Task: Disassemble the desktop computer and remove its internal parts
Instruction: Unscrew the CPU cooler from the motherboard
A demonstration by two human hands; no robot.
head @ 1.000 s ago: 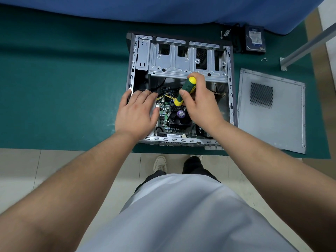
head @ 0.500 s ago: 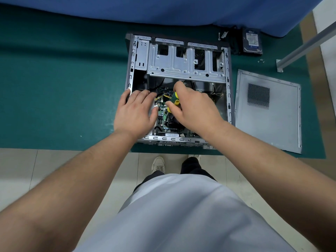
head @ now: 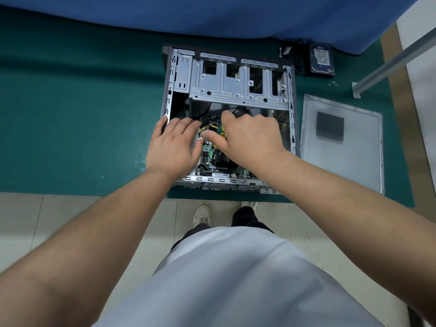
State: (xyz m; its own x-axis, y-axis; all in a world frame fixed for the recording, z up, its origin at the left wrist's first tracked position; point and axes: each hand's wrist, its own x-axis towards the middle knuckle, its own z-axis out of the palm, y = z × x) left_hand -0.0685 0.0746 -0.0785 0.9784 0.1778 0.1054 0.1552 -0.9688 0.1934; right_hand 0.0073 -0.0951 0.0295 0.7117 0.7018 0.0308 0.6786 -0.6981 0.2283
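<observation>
An open desktop computer case (head: 238,90) lies on its side on the green mat, drive cage at the far end and motherboard (head: 210,161) at the near end. My left hand (head: 173,143) rests flat on the case's left inner part, fingers straight. My right hand (head: 247,136) grips a green and yellow screwdriver (head: 221,132) over the motherboard; most of the tool is hidden under the hand. Yellow and black wires show between the two hands.
The removed grey side panel (head: 342,147) lies right of the case. A hard drive (head: 322,60) sits at the far right by the blue cloth (head: 212,15), with small screws (head: 332,84) nearby. A metal bar (head: 391,60) crosses the right corner. The mat's near edge runs just below the case.
My right hand has tipped the screwdriver down and moved left over the motherboard, so the handle is now mostly covered. My left hand has stayed in place.
</observation>
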